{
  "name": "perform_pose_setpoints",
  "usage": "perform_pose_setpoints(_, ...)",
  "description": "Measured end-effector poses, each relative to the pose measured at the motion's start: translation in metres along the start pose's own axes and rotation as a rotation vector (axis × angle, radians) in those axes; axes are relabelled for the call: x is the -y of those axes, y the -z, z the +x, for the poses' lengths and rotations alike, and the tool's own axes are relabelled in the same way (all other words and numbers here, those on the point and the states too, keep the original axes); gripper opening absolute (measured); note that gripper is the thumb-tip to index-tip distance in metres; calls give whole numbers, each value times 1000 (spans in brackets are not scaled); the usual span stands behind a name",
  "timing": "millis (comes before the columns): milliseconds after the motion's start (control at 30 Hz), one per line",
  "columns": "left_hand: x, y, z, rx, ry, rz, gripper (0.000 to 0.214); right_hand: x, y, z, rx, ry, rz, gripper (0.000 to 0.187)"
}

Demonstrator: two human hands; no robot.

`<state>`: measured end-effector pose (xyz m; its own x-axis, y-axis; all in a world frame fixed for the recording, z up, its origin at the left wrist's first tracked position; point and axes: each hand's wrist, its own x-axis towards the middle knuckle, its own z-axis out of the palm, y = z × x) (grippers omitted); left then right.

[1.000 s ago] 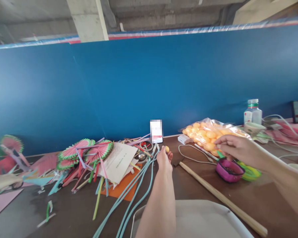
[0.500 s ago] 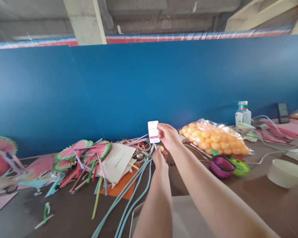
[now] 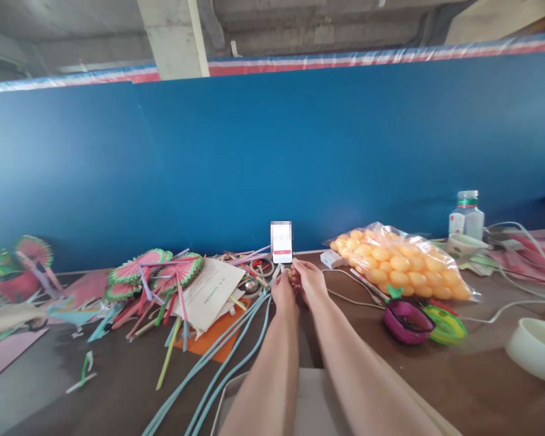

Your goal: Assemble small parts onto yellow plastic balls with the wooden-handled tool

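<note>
My left hand point(image 3: 284, 292) and my right hand point(image 3: 309, 280) meet in front of me, just below the upright phone point(image 3: 282, 245). Between their fingertips shows a bit of a small yellow round piece point(image 3: 292, 275). The left fingers are closed around it, and the right fingers pinch in from the other side; most of it is hidden. Long light-blue cords point(image 3: 209, 360) run from beside my left hand toward the table's front edge. Whether the left fingers also grip the cords is hard to see.
On the right lie a clear bag of yellow balls point(image 3: 399, 260), a purple bowl point(image 3: 409, 322), a white cup point(image 3: 538, 351) and a bottle point(image 3: 467, 215). Pink-green paper fans point(image 3: 138, 266) and papers point(image 3: 209, 293) cover the left. Another person's hand point(image 3: 20, 318) reaches in there. A blue partition point(image 3: 272, 151) stands behind.
My right hand has dropped from the phone's screen down to the yellow piece beside my left hand. The view has shifted slightly. The other person's hand shows more at the left.
</note>
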<state>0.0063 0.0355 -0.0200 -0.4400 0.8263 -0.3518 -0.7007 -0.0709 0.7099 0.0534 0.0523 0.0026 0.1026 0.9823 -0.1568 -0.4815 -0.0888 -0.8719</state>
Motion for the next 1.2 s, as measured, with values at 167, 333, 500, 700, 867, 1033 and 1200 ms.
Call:
perform_pose_setpoints(167,-9,1,-5,-56,-138,89,18,-7,-4,-3,60,-36,96,18)
perform_pose_setpoints(333,-29,12,-10,-36,-265,129,18,-1,-6,-9,68,-60,137,12)
perform_pose_setpoints(500,-42,25,-6,-89,-190,36,13,-5,-8,-12,111,-103,69,15)
perform_pose_setpoints(700,-43,18,-5,58,-67,-127,8,-6,-9,-14,245,-51,26,23)
perform_pose_setpoints(867,-42,16,-6,38,29,-188,15,-4,-8,-15,295,-24,36,29)
perform_pose_setpoints(1033,-41,17,-5,41,-15,-162,18,-7,-6,-13,235,-75,9,28)
perform_pose_setpoints(1200,-38,19,-1,52,-130,-107,11,-4,-6,-15,243,-119,-50,16)
